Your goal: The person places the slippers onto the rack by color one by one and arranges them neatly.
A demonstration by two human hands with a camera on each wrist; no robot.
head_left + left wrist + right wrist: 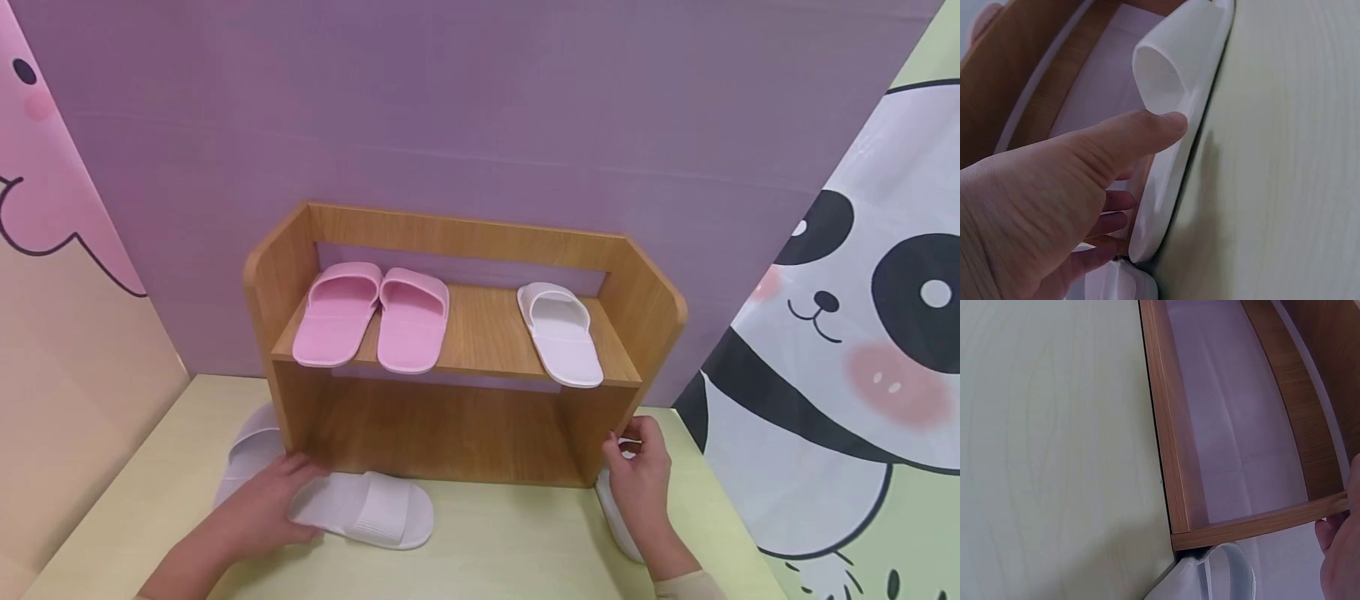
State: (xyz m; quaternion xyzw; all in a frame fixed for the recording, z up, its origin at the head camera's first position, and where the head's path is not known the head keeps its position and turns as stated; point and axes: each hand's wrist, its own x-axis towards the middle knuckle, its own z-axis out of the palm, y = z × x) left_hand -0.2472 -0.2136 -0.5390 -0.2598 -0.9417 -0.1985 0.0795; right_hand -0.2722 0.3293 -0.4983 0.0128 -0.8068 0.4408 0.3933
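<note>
A small wooden shoe rack (480, 425) stands on the table. My left hand (273, 504) is at one end of a white slipper (382, 508) lying in front of the rack. In the left wrist view the thumb (1169, 125) overlaps the slipper's edge near its strap, while the other fingers (1116, 200) hang loosely bent on the rack side. My right hand (641, 471) pinches the front edge of the rack's right side panel. Another white slipper (1200, 581) lies outside that panel, partly hidden under the right hand in the head view.
On the upper shelf sit two pink slippers (337, 321) at the left and one white slipper (562, 337) at the right. A pale slipper (253, 450) lies left of the rack, partly behind the left hand. A purple backdrop (465, 108) rises behind.
</note>
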